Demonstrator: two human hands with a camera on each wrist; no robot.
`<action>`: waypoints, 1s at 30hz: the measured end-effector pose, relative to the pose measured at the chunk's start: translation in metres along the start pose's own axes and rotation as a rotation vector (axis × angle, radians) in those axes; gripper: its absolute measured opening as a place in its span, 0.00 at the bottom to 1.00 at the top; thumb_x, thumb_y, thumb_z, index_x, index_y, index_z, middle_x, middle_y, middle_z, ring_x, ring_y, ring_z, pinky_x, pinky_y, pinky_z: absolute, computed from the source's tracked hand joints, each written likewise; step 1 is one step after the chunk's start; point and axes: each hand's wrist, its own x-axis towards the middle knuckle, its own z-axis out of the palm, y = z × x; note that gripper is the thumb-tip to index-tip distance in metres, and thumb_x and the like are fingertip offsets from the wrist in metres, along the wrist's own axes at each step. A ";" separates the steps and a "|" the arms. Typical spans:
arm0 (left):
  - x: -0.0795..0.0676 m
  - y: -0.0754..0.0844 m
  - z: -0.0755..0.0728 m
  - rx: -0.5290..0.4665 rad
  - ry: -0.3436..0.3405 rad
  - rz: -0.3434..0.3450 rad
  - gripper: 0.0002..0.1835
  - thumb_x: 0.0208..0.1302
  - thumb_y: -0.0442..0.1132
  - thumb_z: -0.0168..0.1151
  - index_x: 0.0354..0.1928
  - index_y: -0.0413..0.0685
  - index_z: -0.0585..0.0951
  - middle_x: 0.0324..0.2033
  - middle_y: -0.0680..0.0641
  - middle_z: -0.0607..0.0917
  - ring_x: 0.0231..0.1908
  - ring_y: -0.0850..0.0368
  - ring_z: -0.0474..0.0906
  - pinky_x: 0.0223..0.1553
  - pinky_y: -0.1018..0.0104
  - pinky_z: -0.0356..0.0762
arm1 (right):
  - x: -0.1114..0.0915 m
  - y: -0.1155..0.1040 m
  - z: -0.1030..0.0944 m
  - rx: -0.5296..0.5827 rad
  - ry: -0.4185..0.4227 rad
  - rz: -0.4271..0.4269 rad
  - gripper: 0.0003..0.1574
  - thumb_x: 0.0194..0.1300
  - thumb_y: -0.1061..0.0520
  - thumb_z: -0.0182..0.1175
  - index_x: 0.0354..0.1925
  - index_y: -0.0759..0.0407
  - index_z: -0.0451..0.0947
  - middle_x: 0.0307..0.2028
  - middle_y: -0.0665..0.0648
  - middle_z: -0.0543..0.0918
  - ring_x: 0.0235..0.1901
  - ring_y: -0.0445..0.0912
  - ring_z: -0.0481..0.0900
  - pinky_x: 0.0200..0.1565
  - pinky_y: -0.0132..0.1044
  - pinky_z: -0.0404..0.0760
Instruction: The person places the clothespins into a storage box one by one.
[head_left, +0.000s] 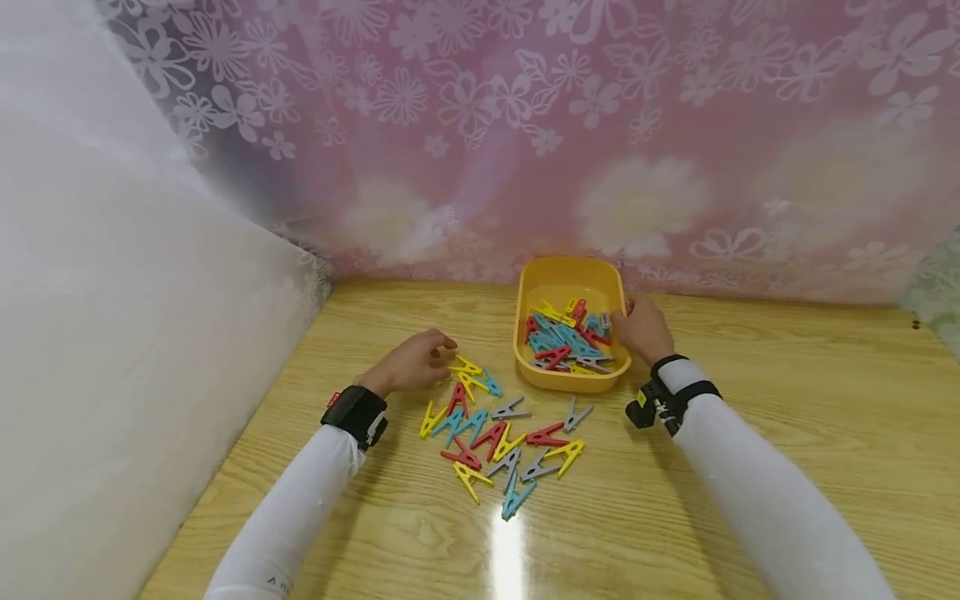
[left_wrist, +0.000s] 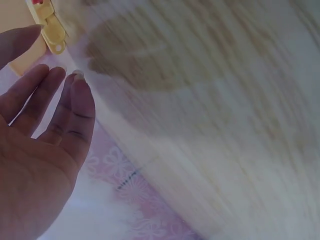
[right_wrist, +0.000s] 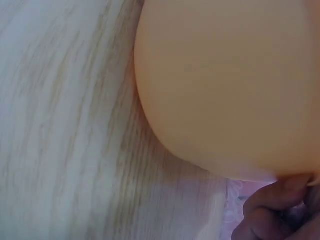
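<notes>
My right hand grips the right rim of a yellow plastic tub, thumb on the inner side. Red, blue, grey and yellow clothespins lie heaped in the tub. In the right wrist view the tub's side fills much of the frame, with curled fingers at its edge. My left hand hovers over the table, left of the tub, its fingers loosely bent and apart. Just beyond its fingertips lies a yellow clothespin, and a yellow clothespin also shows by the fingers in the left wrist view.
Several loose clothespins in mixed colours, among them a red clothespin and a blue clothespin, are scattered in front of the tub on the wooden table. A pink flowered curtain hangs behind; a white sheet stands at the left.
</notes>
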 end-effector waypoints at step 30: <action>0.004 -0.007 -0.012 0.023 0.045 -0.021 0.17 0.61 0.40 0.64 0.50 0.40 0.80 0.42 0.44 0.82 0.40 0.50 0.79 0.41 0.55 0.76 | 0.003 -0.009 0.004 0.013 -0.029 0.157 0.27 0.70 0.55 0.46 0.63 0.64 0.62 0.46 0.64 0.77 0.44 0.56 0.77 0.43 0.49 0.77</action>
